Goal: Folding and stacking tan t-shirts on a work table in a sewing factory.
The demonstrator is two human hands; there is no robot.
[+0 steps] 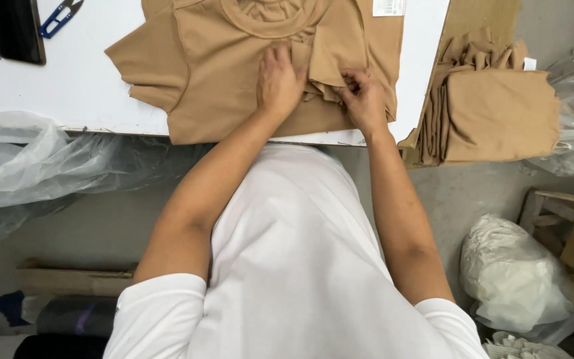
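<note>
White surface (68, 86) at the top, grey floor below, clear plastic sheeting (28, 159) draped off the near edge. Tan t-shirt (234, 73) spread flat near that edge, collar away from the body. Left hand (279, 80) pressed palm-down on the middle of it, fingers loose and spread, gripping nothing. Right hand (363, 98) just beside, fingers pinched shut on a bunched fold of the same cloth. Soft, light, limp knit by the look of it; likely best taken at folds or hems. Stack of folded tan shirts (493, 113) off to the right; blue snips (60, 16) top left.
</note>
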